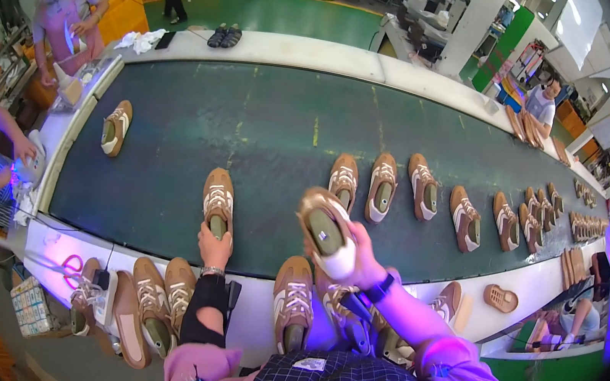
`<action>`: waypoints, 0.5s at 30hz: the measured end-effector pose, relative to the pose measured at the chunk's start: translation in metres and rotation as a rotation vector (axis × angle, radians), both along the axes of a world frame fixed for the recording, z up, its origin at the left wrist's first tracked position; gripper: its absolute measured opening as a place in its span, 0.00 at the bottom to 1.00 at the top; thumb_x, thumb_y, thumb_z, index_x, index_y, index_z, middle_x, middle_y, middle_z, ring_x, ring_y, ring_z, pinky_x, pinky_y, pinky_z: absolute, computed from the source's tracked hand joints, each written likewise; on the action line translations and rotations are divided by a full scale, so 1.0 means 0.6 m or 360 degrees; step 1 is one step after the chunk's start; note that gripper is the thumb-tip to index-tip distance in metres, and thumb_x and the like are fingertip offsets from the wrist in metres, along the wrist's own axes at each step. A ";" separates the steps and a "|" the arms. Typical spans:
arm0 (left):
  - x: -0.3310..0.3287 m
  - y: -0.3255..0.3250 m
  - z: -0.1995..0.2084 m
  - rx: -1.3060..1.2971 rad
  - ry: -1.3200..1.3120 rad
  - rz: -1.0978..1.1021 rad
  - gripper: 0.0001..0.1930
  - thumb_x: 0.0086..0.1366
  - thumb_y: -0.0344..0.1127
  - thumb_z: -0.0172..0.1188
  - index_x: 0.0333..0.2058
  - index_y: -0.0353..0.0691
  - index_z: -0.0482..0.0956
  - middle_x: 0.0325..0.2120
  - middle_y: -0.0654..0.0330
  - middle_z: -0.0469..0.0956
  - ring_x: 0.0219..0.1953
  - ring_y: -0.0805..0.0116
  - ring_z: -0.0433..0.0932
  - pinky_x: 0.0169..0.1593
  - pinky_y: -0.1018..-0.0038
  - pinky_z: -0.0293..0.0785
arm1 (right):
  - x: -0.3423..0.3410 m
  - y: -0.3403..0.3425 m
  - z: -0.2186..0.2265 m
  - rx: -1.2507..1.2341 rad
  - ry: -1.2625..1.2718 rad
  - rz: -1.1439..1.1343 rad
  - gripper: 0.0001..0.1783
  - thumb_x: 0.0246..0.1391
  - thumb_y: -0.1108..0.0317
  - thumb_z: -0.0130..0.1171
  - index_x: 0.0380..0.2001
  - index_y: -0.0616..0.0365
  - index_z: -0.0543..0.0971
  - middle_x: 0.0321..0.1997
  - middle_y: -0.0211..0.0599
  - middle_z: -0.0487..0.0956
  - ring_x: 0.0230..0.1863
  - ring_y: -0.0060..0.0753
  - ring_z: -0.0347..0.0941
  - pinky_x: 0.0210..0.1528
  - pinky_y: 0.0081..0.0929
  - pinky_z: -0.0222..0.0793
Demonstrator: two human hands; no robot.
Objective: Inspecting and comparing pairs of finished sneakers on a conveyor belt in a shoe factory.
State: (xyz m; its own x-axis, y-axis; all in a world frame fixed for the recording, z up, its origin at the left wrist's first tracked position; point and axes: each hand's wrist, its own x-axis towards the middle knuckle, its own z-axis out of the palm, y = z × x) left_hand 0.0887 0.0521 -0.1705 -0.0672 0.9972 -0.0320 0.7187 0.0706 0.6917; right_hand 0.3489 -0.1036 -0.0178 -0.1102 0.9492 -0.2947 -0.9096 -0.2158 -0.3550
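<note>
My left hand is closed round the heel of a brown sneaker with white laces, which rests toe-away on the dark green conveyor belt. Raised above the belt's near edge, a second brown sneaker with a white heel is gripped from the right by my right hand. It is tilted so that its green insole faces up. Just beyond it, another sneaker lies on the belt. On the near white ledge, a lone sneaker stands between my forearms.
More sneakers line the belt to the right, and one lies far left. Sneakers and a tan sole crowd the ledge by my left arm, near red scissors. Co-workers stand at the left and far right.
</note>
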 end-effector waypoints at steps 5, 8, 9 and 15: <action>-0.001 -0.007 0.029 -0.0131 -0.0026 0.0012 0.36 0.51 0.39 0.63 0.57 0.35 0.57 0.50 0.45 0.65 0.52 0.44 0.66 0.52 0.57 0.65 | 0.017 0.312 -0.041 0.0201 0.0057 0.0154 0.28 0.58 0.48 0.40 0.59 0.47 0.63 0.57 0.39 0.68 0.53 0.40 0.68 0.54 0.43 0.67; 0.020 -0.001 0.023 -0.0090 -0.0071 -0.0037 0.37 0.51 0.40 0.63 0.57 0.36 0.57 0.49 0.46 0.65 0.52 0.45 0.66 0.53 0.57 0.64 | 0.038 0.430 -0.086 -0.0104 -0.0331 -0.0021 0.28 0.59 0.49 0.40 0.54 0.59 0.64 0.47 0.45 0.73 0.45 0.45 0.73 0.45 0.43 0.73; 0.014 -0.003 0.020 -0.0113 -0.0062 -0.0027 0.37 0.51 0.40 0.63 0.57 0.36 0.57 0.49 0.46 0.65 0.52 0.45 0.66 0.53 0.57 0.64 | 0.021 0.437 -0.093 -0.0226 -0.0550 -0.0064 0.27 0.58 0.51 0.43 0.51 0.62 0.65 0.44 0.46 0.73 0.42 0.44 0.74 0.42 0.41 0.74; -0.016 -0.002 0.002 -0.0025 0.0011 0.0074 0.36 0.51 0.41 0.63 0.57 0.35 0.59 0.49 0.45 0.66 0.52 0.44 0.65 0.53 0.57 0.64 | -0.003 0.258 -0.141 -0.0189 -0.2539 -0.0754 0.27 0.43 0.59 0.62 0.42 0.68 0.71 0.41 0.52 0.75 0.42 0.45 0.74 0.46 0.36 0.68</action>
State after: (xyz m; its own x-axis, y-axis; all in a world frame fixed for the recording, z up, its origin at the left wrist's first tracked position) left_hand 0.0793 0.0510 -0.1692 -0.1136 0.9924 -0.0469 0.7193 0.1147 0.6852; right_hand 0.3472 0.0509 -0.1026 0.6232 0.7742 0.1107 0.3362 -0.1374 -0.9317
